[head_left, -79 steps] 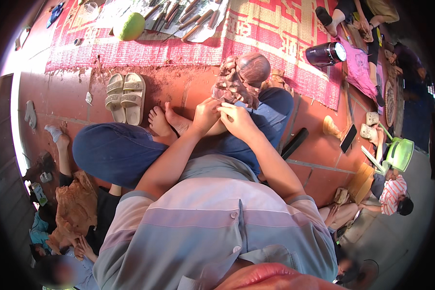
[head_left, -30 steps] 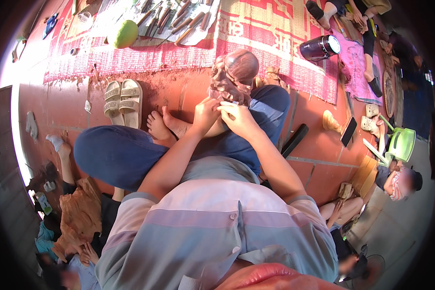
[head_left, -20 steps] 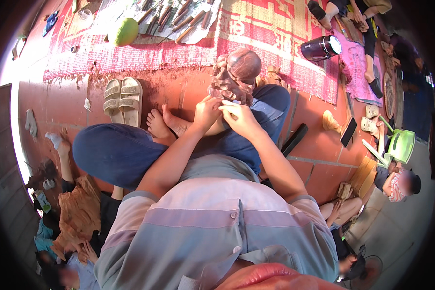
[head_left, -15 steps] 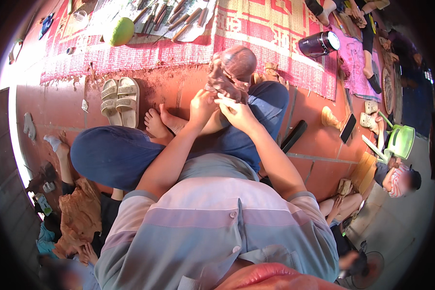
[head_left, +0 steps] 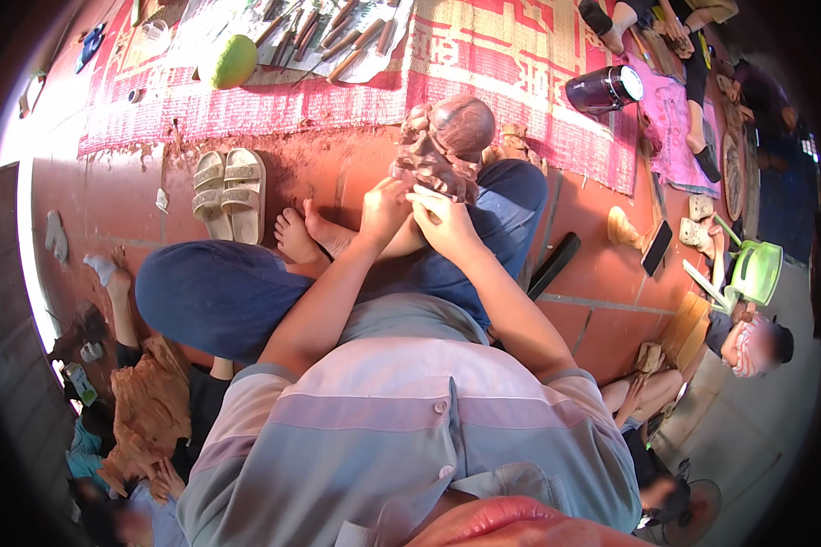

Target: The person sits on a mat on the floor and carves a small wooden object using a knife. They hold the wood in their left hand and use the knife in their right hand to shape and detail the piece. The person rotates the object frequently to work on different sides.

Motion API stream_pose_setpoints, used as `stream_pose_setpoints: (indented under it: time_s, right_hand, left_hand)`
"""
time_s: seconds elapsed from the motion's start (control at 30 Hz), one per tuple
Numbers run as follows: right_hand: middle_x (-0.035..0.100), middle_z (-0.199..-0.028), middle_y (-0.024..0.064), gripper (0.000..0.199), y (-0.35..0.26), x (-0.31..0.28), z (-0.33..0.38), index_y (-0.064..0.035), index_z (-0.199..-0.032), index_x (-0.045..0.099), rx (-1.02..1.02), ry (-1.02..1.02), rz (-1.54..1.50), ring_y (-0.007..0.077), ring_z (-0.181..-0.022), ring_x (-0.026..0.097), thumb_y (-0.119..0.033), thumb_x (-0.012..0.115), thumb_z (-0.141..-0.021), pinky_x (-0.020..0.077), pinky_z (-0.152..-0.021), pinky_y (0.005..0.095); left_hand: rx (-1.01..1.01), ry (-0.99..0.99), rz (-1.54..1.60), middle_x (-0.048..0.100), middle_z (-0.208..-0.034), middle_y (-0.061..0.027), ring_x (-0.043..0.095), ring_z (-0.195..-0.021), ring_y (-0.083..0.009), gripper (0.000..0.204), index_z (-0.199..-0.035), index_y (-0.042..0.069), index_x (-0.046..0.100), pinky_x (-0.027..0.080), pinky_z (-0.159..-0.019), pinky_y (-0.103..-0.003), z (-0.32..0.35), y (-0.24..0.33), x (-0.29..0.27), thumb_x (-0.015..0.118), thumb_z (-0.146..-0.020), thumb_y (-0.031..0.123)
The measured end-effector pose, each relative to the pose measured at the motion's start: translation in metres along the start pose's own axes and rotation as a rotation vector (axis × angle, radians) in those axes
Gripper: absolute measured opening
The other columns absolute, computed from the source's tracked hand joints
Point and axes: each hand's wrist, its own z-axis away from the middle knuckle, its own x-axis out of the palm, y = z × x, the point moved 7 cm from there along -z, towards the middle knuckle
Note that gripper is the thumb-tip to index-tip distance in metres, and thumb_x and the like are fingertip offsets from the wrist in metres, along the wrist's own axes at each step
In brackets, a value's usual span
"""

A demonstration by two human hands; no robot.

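Note:
A reddish-brown wood carving (head_left: pixel 463 128), with a smooth round dome and rough, knobbly folds, rests tilted by my right knee. My left hand (head_left: pixel 385 211) is closed against its near lower edge, fingers curled at the wood. Beside it, my right hand (head_left: pixel 443 223) is closed too, thumb and fingers pinched together just under the carving. Whatever lies in that pinch is too small and hidden to make out. My crossed legs in blue trousers (head_left: pixel 219 296) sit under my forearms.
Beige sandals (head_left: pixel 244 196) lie on red tiles to the left. Beyond, a patterned mat (head_left: pixel 337 105) bears a green fruit (head_left: pixel 229 62), several carving tools (head_left: pixel 356 50) and a dark flask (head_left: pixel 602 88). At right are a phone (head_left: pixel 657 244) and a green plastic chair (head_left: pixel 757 273). People sit around.
The carving has shifted slightly right and toward me, its dome turned a little. My hands have moved only slightly with it.

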Motion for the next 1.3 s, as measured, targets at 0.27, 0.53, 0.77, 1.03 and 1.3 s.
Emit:
stream_pose_setpoints:
  time_s: [0.27,0.53,0.77,1.03,1.3]
  right_hand:
    - [0.058,-0.112,0.0264,0.023,0.000,0.009,0.001,0.0023,-0.102,0.064,0.019,0.010,-0.003,0.0342,-0.093,0.064,-0.011,0.055,-0.085,0.0505,-0.080,0.0352]
    - [0.059,-0.111,0.0257,0.023,-0.002,0.000,0.001,0.0027,-0.101,0.064,-0.042,0.034,-0.084,0.0364,-0.089,0.064,-0.011,0.054,-0.086,0.0507,-0.078,0.0356]
    - [0.058,-0.111,0.0264,0.022,-0.008,-0.001,0.011,0.0026,-0.102,0.063,0.007,0.059,-0.144,0.0367,-0.099,0.061,-0.009,0.054,-0.086,0.0484,-0.085,0.0358]
    - [0.058,-0.113,0.0256,0.024,-0.003,0.007,0.019,0.0026,-0.105,0.063,-0.055,0.167,-0.132,0.0359,-0.102,0.060,-0.010,0.055,-0.086,0.0479,-0.087,0.0355]
    - [0.061,-0.100,0.0270,0.022,0.003,0.004,0.019,0.0025,-0.098,0.064,-0.103,0.222,-0.153,0.0380,-0.093,0.061,-0.011,0.056,-0.083,0.0499,-0.078,0.0392]
  left_hand:
    - [0.079,-0.027,0.006,0.065,-0.084,-0.0108,0.064,-0.068,-0.0224,0.026,-0.093,0.003,0.068,0.053,-0.064,-0.030,0.002,-0.004,0.004,0.069,-0.067,0.003]
    - [0.114,0.079,0.003,0.064,-0.082,-0.0099,0.062,-0.064,-0.0223,0.027,-0.094,0.005,0.067,0.052,-0.061,-0.030,-0.002,0.001,-0.003,0.070,-0.066,0.007]
    - [0.041,-0.081,-0.077,0.065,-0.084,-0.0111,0.064,-0.069,-0.0239,0.024,-0.092,0.004,0.067,0.053,-0.064,-0.031,0.008,-0.002,0.008,0.066,-0.069,0.004]
    - [0.026,-0.068,-0.038,0.065,-0.083,-0.0114,0.064,-0.073,-0.0266,0.021,-0.090,0.005,0.068,0.053,-0.067,-0.032,0.009,-0.003,0.008,0.064,-0.069,0.002]
    - [0.055,-0.055,-0.095,0.066,-0.087,-0.0084,0.064,-0.077,-0.0254,0.015,-0.086,0.008,0.069,0.053,-0.069,-0.033,0.009,0.009,0.004,0.065,-0.072,0.009]
